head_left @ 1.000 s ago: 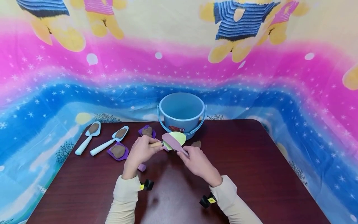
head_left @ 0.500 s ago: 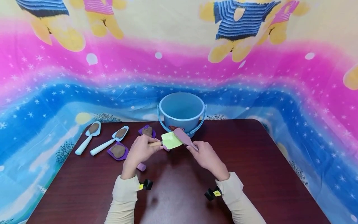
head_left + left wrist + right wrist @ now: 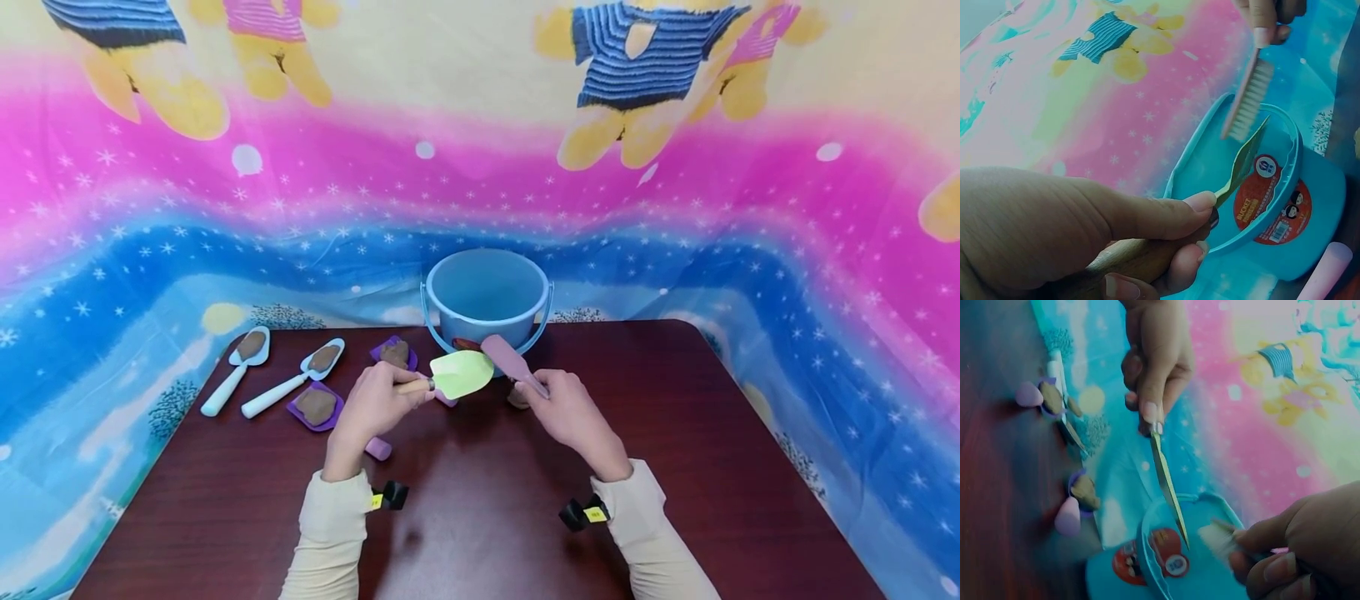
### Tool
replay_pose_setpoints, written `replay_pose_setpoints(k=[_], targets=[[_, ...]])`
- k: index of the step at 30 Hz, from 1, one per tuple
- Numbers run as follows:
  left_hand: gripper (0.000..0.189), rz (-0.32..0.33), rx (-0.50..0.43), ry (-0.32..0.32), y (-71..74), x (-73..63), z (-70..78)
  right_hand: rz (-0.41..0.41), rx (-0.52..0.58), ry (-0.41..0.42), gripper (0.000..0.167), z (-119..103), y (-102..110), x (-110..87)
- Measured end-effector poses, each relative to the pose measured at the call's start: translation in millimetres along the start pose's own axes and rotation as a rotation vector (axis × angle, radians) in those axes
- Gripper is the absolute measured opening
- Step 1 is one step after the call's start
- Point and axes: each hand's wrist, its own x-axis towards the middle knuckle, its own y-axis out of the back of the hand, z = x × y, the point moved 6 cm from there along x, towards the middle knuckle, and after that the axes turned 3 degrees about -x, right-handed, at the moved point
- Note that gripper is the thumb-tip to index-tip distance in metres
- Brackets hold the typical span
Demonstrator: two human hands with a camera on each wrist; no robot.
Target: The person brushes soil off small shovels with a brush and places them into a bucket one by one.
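In the head view my left hand [image 3: 375, 402] holds a small trowel [image 3: 462, 375] with a pale green blade by its wooden handle. The blade points right, in front of the blue bucket [image 3: 465, 330]. My right hand [image 3: 568, 412] grips a pink brush [image 3: 507, 358], its head close to the blade's tip. White bristles [image 3: 1252, 100] face the blade in the left wrist view, where a gap shows between them and the trowel. My left thumb [image 3: 1200, 201] lies along the handle near the metal collar. Motion blurs the brush in the right wrist view.
Two light blue scoops [image 3: 260, 354] [image 3: 309, 364] with white handles lie at the left, bearing brown lumps. Two purple shovels [image 3: 337, 412] [image 3: 412, 358] also carry brown lumps. Another brown lump [image 3: 517, 398] sits behind my right hand. A printed cloth [image 3: 337, 208] stands behind the table.
The brush has moved right from over the trowel blade to beside its tip, my right hand going with it. The blade has turned and more of its face shows. My left hand stays nearly in place.
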Motion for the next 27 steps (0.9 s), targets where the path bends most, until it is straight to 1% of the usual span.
replay_pose_setpoints(k=[5,11,13,17,19,21,27], targets=[[0.024,-0.006,-0.016,-0.011,-1.6,0.0,1.4,-0.011,0.066,0.062,0.022,-14,-15,-1.9],[0.011,-0.006,-0.020,-0.041,-5.4,1.0,3.8,-0.025,0.074,0.150,0.018,-29,-37,-4.0],[0.011,-0.009,-0.014,-0.046,-6.9,1.5,4.5,-0.037,0.080,0.167,0.017,-32,-42,-5.3],[0.013,-0.006,-0.006,-0.045,-8.3,1.9,5.9,-0.062,0.086,0.172,0.016,-33,-49,-6.8],[0.013,0.004,0.003,-0.052,-7.9,1.6,7.3,-0.066,0.080,0.175,0.016,-32,-50,-6.2],[0.016,0.018,0.011,-0.063,-7.2,1.5,8.5,-0.061,0.067,0.173,0.017,-31,-49,-5.1],[0.023,0.036,0.022,-0.077,-4.4,0.5,10.3,-0.040,0.018,0.128,0.018,-22,-43,-0.3]])
